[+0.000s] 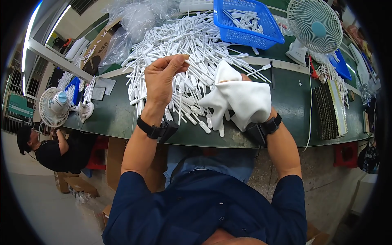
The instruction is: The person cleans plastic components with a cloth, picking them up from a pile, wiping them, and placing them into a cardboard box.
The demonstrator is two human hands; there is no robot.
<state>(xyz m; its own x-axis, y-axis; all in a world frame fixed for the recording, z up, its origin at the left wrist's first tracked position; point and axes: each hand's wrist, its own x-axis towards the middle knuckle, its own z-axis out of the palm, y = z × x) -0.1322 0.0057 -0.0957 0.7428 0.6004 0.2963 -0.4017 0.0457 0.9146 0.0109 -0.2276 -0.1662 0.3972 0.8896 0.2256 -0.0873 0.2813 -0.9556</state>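
Left hand (164, 77), thumb against forefinger, over white sticks (179, 38); right hand (246, 77) (grip unclear) under white cloth (250, 100).

Sticks (163, 45) lie heaped across the middle of the table (288, 110). At their far right sits a basket (251, 38) with more sticks inside; one fan (316, 30) stands right of it, another fan (55, 106) at the table's left. Plastic bags (136, 18) lie far left, beside a box (97, 53). A cloth (247, 100) covers the heap's near right edge.
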